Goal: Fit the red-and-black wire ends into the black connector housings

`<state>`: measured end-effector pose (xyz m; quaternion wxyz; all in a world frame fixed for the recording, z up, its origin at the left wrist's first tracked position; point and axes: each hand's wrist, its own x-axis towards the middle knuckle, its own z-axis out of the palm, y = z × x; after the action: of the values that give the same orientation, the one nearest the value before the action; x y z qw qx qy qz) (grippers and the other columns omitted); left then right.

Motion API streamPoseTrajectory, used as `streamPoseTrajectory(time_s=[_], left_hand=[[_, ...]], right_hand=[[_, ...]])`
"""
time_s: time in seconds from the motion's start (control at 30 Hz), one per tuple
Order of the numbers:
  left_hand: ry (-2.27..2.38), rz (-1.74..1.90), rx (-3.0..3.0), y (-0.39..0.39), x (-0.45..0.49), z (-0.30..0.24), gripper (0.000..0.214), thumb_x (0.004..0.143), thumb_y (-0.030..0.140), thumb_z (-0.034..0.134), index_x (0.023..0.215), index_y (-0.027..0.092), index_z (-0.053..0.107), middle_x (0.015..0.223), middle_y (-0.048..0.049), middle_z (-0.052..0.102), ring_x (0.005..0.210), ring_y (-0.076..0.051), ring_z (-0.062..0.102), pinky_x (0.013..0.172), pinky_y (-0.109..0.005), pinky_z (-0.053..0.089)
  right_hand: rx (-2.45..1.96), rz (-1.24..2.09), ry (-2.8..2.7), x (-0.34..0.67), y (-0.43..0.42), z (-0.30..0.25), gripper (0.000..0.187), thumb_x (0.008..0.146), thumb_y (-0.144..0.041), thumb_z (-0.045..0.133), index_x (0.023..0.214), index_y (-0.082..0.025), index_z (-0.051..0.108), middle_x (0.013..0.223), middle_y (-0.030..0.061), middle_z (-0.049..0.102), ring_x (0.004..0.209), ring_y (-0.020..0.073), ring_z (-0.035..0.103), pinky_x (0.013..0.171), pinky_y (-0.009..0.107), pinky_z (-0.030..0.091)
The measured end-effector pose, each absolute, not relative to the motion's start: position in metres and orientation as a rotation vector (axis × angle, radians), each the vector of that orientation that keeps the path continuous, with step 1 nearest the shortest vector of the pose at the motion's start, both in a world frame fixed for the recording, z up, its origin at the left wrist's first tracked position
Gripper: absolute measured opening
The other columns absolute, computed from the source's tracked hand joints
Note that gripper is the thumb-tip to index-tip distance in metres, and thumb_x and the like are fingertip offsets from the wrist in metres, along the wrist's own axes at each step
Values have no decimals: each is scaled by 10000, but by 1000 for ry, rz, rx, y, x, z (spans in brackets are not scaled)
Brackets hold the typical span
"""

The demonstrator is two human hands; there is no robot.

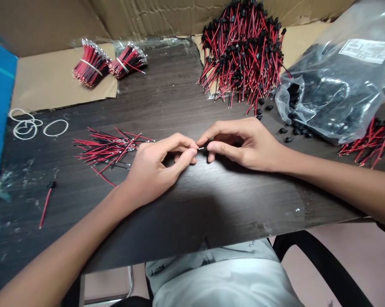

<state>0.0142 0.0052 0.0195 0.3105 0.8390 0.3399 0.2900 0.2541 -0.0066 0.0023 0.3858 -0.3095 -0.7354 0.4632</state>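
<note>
Over the middle of the dark table, my left hand [162, 164] pinches a small wire, and its shiny metal terminal [200, 148] sticks out past the thumb and index fingertips. Facing it, my right hand [243, 145] is curled, its index fingertip reaching to the left fingertips and its thumb just right of the terminal. Something dark shows by the right thumb, too small and hidden to make out. Left of my left hand lies a loose pile of red and black wires [106, 147] with metal ends.
Behind are two banded wire bundles [90, 64] and a big heap of wires with black connectors [243, 55]. A clear plastic bag [336, 85] spills black connectors [299, 128] at right; more wires [374, 140] lie beside it. Rubber bands [56, 128] and one connectored wire [46, 204] lie left.
</note>
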Motion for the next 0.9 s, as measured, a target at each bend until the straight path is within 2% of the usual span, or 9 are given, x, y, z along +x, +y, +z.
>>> streamPoseTrajectory(time_s=[0.1, 0.2, 0.3, 0.47, 0.57, 0.73, 0.9], left_hand=[[914, 752, 2150, 5, 14, 18, 48, 1007, 214, 610, 1032, 186, 640, 802, 15, 789, 716, -96, 743, 755, -197, 559], [921, 751, 2112, 4, 14, 16, 83, 1030, 263, 582, 1065, 192, 609, 811, 4, 788, 733, -112, 752, 769, -218, 574], [925, 750, 2113, 3, 14, 15, 114, 1041, 292, 569, 1086, 194, 605, 817, 2, 788, 740, -116, 756, 786, -224, 579], [891, 740, 2186, 3, 15, 16, 121, 1051, 292, 558, 1051, 201, 638, 823, 17, 787, 743, -102, 748, 803, -205, 568], [883, 753, 2229, 3, 15, 17, 107, 1043, 269, 565, 1016, 203, 645, 818, 22, 782, 737, -99, 741, 794, -200, 561], [870, 775, 2229, 2, 15, 17, 80, 1032, 233, 567, 997, 206, 633, 807, 30, 770, 723, -88, 729, 759, -184, 545], [863, 780, 2258, 3, 15, 15, 124, 1044, 277, 555, 996, 193, 632, 704, 44, 714, 618, -76, 669, 661, -172, 508]], right_hand=[[-783, 1356, -1749, 252, -5, 3, 269, 1022, -378, 692, 1081, -115, 684, 918, 68, 772, 672, 98, 710, 521, 182, 486], [-753, 1501, -1648, 251, -2, 2, 286, 1001, -393, 722, 1077, -136, 622, 1010, 92, 765, 742, 122, 748, 464, 159, 463], [-715, 1560, -1611, 251, 0, 1, 332, 968, -404, 769, 1064, -162, 562, 987, 63, 739, 773, 118, 747, 474, 135, 468], [-692, 1557, -1592, 250, -2, -1, 444, 877, -465, 854, 996, -183, 532, 865, 6, 656, 706, 90, 672, 480, 139, 480], [-670, 1546, -1562, 248, -4, -1, 469, 842, -481, 881, 967, -175, 547, 892, 20, 652, 732, 98, 662, 524, 167, 540], [-704, 1499, -1497, 246, -5, 1, 445, 861, -482, 866, 975, -167, 574, 940, 56, 690, 835, 138, 709, 575, 190, 597], [-743, 1436, -1447, 245, -6, 0, 396, 845, -392, 895, 1009, -172, 609, 917, 42, 710, 810, 139, 719, 587, 208, 624]])
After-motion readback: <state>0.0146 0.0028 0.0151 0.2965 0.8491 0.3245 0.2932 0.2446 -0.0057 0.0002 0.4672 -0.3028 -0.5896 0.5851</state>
